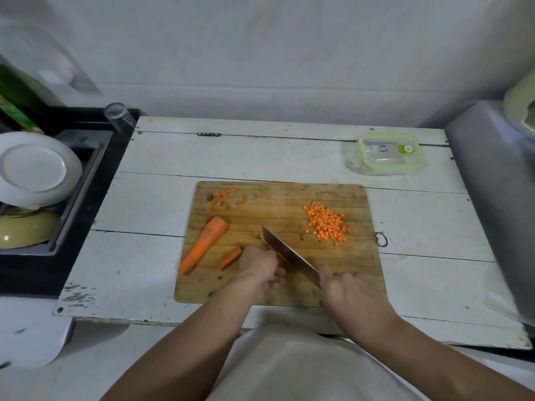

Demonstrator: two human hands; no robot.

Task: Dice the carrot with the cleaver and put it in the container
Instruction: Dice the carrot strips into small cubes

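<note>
Bearing a green label, unreadable: lidded container [385, 154] beyond cutting board [333, 198].

This is a plain home kitchen. A worn white-painted plank table [162, 157] carries a scarred wooden chopping board [289, 198] with diced orange carrot (a neat little heap) [327, 225]. Beside it, a black dish rack [86, 175] holds an upturned white plate [36, 169] and a yellow-green bowl [27, 231], against bare grey walls [260, 53].

Round dark logo and green sticker on the container lid [388, 153], both too small to read; no other writing legible.
</note>
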